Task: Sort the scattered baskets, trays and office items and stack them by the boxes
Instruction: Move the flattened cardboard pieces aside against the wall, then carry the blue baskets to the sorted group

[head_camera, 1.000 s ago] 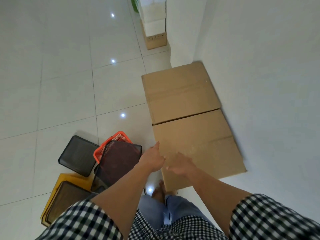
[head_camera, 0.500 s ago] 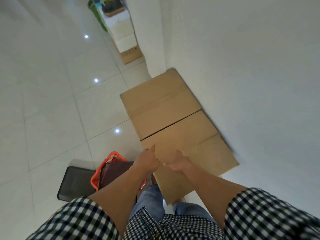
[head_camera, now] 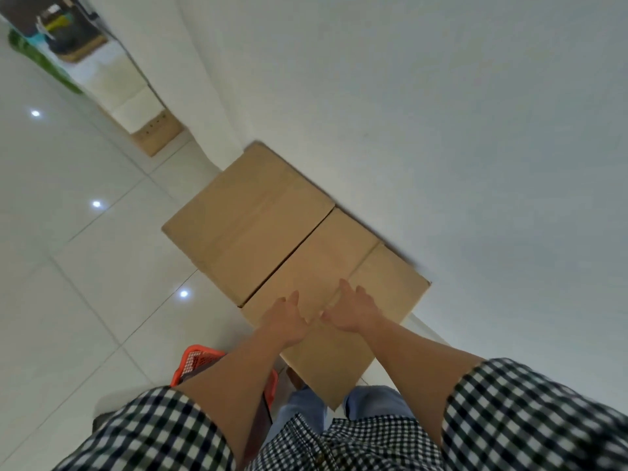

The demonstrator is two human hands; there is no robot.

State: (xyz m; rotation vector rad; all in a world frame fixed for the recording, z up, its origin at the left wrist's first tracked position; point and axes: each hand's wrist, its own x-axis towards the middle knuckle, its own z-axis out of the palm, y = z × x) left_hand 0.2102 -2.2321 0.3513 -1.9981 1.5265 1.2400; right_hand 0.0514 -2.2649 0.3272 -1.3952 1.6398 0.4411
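Checked black-and-white sleeves [head_camera: 153, 433] and blue jeans [head_camera: 302, 406] lie nearest the camera, blurred. The orange basket [head_camera: 200, 360], plastic lattice with a rounded rim, sits on the floor left of the near box; only one corner shows behind the left forearm. The black mesh trays and yellow tray seen a second ago are out of frame now, since the view has tipped up and rotated.

The left hand [head_camera: 283, 321] is over the near box [head_camera: 384, 277], thumb out, fingers loosely bent, holding nothing. The right hand [head_camera: 353, 312] is just beside it, fingers spread forward and empty, reaching further over the lid than before. Can't tell if either touches the cardboard.

The near box is plain brown cardboard with a flat lid and a centre seam. The far box [head_camera: 248, 226] butts against it, same material, and both stand along the white wall [head_camera: 441, 130]. The floor [head_camera: 85, 266] is glossy white tile with light spots. Far off is a stack of cartons [head_camera: 136, 103], with markings too small to read.
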